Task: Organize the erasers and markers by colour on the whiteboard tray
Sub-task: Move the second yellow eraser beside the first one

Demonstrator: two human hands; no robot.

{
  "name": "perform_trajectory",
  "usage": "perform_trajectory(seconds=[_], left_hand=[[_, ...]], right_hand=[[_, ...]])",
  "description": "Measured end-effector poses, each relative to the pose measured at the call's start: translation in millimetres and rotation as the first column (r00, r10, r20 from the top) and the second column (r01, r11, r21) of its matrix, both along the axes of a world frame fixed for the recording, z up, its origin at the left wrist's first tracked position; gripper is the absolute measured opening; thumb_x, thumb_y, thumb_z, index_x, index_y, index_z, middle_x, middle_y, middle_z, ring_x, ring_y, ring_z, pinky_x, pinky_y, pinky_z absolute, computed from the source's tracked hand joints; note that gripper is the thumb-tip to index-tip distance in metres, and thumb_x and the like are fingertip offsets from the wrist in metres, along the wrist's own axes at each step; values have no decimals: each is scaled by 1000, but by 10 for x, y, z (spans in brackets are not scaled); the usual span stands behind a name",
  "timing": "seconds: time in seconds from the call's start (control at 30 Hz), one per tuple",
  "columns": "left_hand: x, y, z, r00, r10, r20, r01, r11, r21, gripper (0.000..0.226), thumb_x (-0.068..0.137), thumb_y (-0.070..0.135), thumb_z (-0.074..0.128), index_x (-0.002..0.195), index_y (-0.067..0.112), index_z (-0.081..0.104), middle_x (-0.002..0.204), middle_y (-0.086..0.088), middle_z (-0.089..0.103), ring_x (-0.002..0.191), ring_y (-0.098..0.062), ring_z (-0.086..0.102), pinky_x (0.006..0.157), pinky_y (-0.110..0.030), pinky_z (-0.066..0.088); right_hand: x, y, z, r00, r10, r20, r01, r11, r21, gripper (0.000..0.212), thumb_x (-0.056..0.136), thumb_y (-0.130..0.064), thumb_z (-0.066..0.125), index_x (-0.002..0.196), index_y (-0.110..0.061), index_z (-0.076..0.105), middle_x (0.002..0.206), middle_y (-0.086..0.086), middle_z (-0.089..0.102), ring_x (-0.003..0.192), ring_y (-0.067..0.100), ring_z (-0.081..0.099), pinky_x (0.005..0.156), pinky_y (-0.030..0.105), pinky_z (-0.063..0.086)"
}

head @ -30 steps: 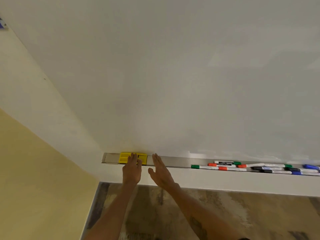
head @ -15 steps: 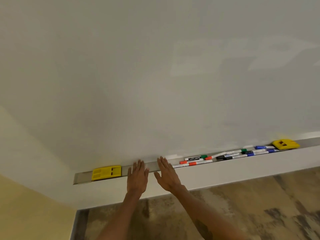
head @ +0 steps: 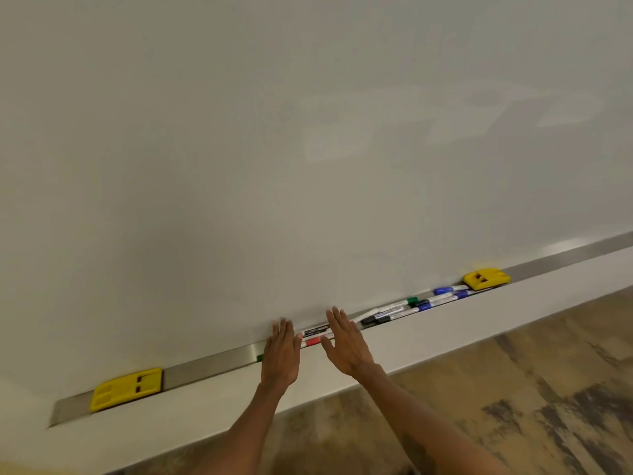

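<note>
A white board fills the frame; its metal tray crosses the lower part above a wooden floor. Both hands, left hand and right hand, are flat and empty, fingers spread, over the markers at centre. One yellow eraser lies lower left, another eraser at right.

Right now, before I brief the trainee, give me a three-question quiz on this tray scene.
1. True or false: both yellow erasers sit side by side.
2. How many yellow erasers are on the tray?
3. Which hand covers a green cap: A left, B right?

Key
1. False: left eraser and right eraser lie apart, with markers between.
2. Two.
3. A: left hand; right hand is open too.
</note>
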State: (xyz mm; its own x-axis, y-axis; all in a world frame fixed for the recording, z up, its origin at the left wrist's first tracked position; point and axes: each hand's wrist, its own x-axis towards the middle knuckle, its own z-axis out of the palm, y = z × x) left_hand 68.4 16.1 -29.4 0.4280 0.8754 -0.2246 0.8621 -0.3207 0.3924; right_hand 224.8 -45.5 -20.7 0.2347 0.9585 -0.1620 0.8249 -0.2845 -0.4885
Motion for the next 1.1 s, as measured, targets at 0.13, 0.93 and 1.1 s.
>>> perform_trajectory(seconds=[0.13, 0.93, 1.1], left_hand=[[807, -114, 13, 1000, -14, 13, 14, 1000, 10, 56, 106, 34, 15, 156, 9, 7, 166, -7, 3, 154, -22, -1, 126, -35, 7], [4536, -710, -77, 977, -118, 176, 151, 970, -191, 60, 104, 44, 24, 156, 15, 13, 166, -3, 11, 153, -17, 9, 124, -36, 17], [4890, -750, -161, 950, 15, 313, 93, 940, -329, 59, 104, 41, 34, 156, 16, 21, 165, -1, 16, 153, -17, 14, 121, -32, 20]], right_hand=[[772, -135, 47, 1000, -13, 7, 13, 1000, 4, 64, 104, -41, 32, 155, -17, 1, 165, 2, -4, 152, 17, -6, 124, 38, -1], [4484, -930, -35, 963, -268, 44, 270, 961, -58, 67, 102, -39, 40, 155, -18, 5, 165, 5, 2, 152, 20, 7, 124, 39, 14], [4964, -948, -64, 937, -348, 22, 349, 934, -77, 66, 102, -37, 42, 155, -14, 10, 165, 7, 6, 151, 23, 14, 123, 40, 19]])
